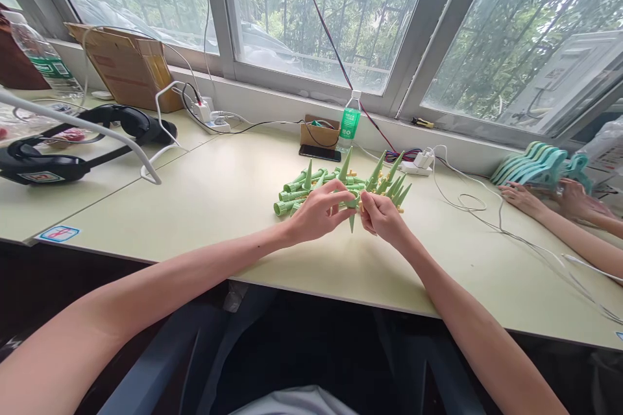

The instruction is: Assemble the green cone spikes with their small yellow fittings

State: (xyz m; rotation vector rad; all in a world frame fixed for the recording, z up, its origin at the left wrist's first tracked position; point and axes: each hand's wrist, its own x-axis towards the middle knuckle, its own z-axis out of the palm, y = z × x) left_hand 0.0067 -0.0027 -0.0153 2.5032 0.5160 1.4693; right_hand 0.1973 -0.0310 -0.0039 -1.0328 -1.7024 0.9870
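Observation:
My left hand (318,213) holds a green pointed plastic spike (352,223) by its wide ring-shaped top, thumb and fingers closed round it, with the tip pointing down. Close beside it, my right hand (384,215) is closed in a pinch at the spike's ring. A small yellow plastic piece (361,206) shows at its fingertips, mostly covered. Just beyond both hands lies a pile of similar green spikes (376,172), several of them pointing up. Green ribbed tubes (292,195) lie on the pile's left side, and small yellow bits show among the spikes.
Behind the pile are a black phone (320,153), a small cardboard box (311,136) and a green-labelled bottle (349,122). A black headset (121,123) and white cables lie left. At right, another person's hands (523,198) are by turquoise hangers (533,165); a power strip (416,167) stands near the window.

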